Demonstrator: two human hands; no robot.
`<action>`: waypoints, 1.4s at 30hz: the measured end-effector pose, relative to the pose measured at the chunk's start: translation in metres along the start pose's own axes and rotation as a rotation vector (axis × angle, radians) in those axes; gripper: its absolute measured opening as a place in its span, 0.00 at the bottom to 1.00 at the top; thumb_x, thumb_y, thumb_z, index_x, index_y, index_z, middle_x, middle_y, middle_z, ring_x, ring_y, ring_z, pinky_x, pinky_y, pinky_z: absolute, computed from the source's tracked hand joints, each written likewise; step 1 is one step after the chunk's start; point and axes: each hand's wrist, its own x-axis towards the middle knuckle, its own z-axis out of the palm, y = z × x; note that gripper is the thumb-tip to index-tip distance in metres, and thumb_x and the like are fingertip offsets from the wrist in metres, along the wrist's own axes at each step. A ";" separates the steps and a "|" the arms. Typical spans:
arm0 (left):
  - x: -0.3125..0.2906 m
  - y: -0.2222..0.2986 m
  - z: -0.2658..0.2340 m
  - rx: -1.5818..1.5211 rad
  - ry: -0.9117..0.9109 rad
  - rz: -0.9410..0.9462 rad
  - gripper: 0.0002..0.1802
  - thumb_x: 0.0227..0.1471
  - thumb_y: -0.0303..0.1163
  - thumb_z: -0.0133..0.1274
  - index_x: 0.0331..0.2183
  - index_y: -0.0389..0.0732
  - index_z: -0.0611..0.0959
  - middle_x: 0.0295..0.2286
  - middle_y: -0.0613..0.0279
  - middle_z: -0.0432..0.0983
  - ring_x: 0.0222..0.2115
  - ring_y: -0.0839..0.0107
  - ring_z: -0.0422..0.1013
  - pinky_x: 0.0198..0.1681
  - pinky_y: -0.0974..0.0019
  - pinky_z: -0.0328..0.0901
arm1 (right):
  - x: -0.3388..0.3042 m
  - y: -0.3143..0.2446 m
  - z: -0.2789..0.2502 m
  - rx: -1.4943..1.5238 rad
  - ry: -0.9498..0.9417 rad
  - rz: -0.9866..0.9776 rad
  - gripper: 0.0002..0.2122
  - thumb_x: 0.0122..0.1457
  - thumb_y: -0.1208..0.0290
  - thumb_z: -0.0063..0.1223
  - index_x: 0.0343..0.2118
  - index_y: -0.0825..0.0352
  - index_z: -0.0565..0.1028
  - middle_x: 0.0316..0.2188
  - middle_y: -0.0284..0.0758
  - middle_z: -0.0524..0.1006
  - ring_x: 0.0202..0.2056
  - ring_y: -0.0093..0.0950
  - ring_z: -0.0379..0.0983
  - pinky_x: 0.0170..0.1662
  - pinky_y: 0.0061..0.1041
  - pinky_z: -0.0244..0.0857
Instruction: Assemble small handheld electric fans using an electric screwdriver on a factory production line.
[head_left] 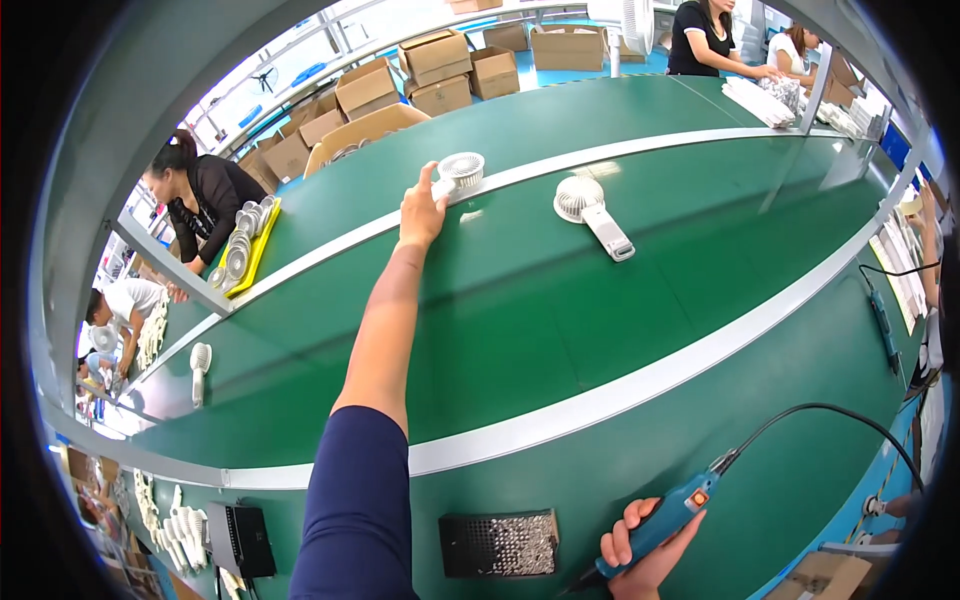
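Observation:
My left hand (422, 212) is stretched far out over the green belt, closed around the handle end of a white handheld fan (462, 170) by the far rail. The grip is partly hidden by my fingers. In my right hand (650, 555), low on the near side, is a teal electric screwdriver (665, 520) with a black cable; its dark tip points down and left. A black screw tray (500, 545) full of small silvery screws lies left of that tip. A second white handheld fan (594, 215) rests on the belt, right of my left hand.
Another white fan (200, 374) lies on the belt at left. White rails (560, 410) edge the belt. A black box (240, 540) stands near left beside white parts. Across the belt, a person leans by a yellow tray (262, 240) of round parts. Another screwdriver (882, 325) is at right.

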 end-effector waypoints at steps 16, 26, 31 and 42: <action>0.040 0.017 0.063 0.046 0.136 0.163 0.29 0.44 0.16 0.47 0.51 0.41 0.74 0.47 0.48 0.72 0.53 0.49 0.64 0.58 0.52 0.58 | -0.008 -0.001 0.012 0.058 0.035 0.143 0.38 0.57 0.29 0.27 0.33 0.68 0.70 0.25 0.37 0.70 0.11 0.26 0.60 0.14 0.25 0.56; -0.003 0.189 0.097 0.379 -0.408 1.147 0.32 0.51 0.25 0.52 0.57 0.59 0.67 0.62 0.71 0.54 0.65 0.64 0.45 0.66 0.52 0.46 | 0.004 0.008 -0.004 0.111 -0.050 0.116 0.36 0.58 0.29 0.25 0.31 0.65 0.69 0.24 0.35 0.68 0.11 0.26 0.59 0.14 0.27 0.53; 0.003 0.200 0.103 0.115 -0.345 1.185 0.18 0.52 0.26 0.50 0.46 0.52 0.74 0.43 0.71 0.75 0.53 0.65 0.65 0.62 0.58 0.54 | 0.002 0.010 -0.007 0.094 -0.147 0.106 0.35 0.58 0.30 0.25 0.31 0.66 0.68 0.26 0.35 0.68 0.12 0.24 0.59 0.15 0.25 0.54; -0.184 0.163 -0.220 0.267 -0.557 0.622 0.32 0.49 0.30 0.56 0.56 0.38 0.68 0.41 0.52 0.70 0.45 0.54 0.66 0.51 0.55 0.61 | 0.013 0.008 -0.005 0.044 -0.223 0.060 0.32 0.60 0.33 0.29 0.32 0.64 0.68 0.26 0.34 0.69 0.13 0.22 0.58 0.15 0.23 0.53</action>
